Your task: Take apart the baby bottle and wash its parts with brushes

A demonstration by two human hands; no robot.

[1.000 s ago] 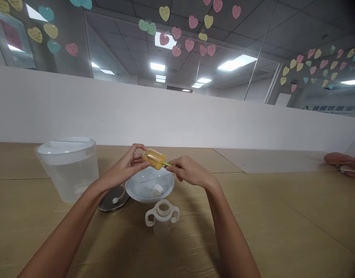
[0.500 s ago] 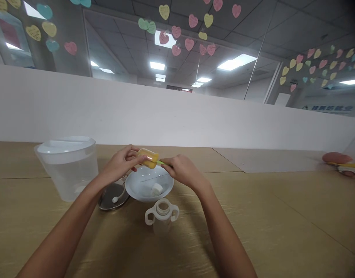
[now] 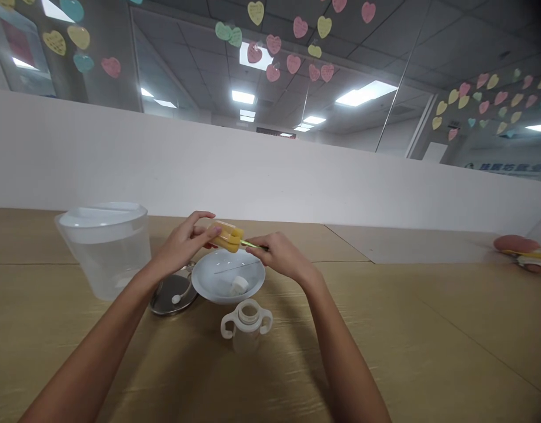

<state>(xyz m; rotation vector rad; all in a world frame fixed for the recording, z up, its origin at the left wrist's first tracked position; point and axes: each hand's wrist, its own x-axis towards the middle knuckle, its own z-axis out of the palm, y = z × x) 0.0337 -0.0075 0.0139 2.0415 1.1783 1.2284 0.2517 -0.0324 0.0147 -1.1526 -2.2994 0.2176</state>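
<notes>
My left hand [image 3: 184,239] grips a small clear cup-shaped piece [image 3: 218,230] above the bowl, tipped on its side with its mouth to the right. Inside it sits the yellow, sponge-like head of a brush [image 3: 233,242]. Closed round the brush's thin green handle is my right hand [image 3: 280,254]. Below both hands, the white bowl [image 3: 200,281] holds a small white part [image 3: 239,285] and a thin rod. In front of the bowl stands a translucent baby bottle [image 3: 247,332] with two side handles, upright and without a lid.
At left stands a translucent plastic bucket [image 3: 114,258] with a slanted top. Beside the bowl lies a dark round plate [image 3: 167,296] with a thin tube ending in a white knob [image 3: 176,299]. A white partition [image 3: 270,176] rises behind the table. A reddish item [image 3: 515,243] lies far right.
The yellow brush head has turned and shows further out at the clear piece's mouth. The green handle has swung closer to level. The camera view has shifted slightly.
</notes>
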